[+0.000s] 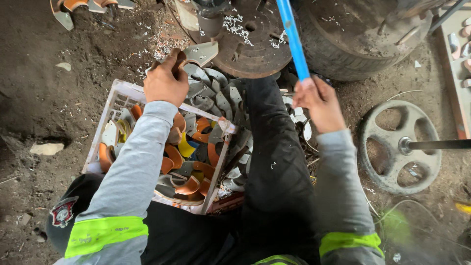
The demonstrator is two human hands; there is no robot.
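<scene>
Head view: left hand (166, 81) has its fingers clamped on a grey metal blade piece (198, 53) above the white crate (126, 91), at the rusty disc (252, 41). Right hand (320, 100) grips the blue rod (293, 39). Seemingly mid-placement; seating the piece needs careful alignment.

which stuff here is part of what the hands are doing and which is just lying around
In use:
left hand holding a flat metal piece
right hand on the blue rod
white crate of curved pieces
round machine plate

Lying about:
spoked wheel
tyre
stone
</scene>
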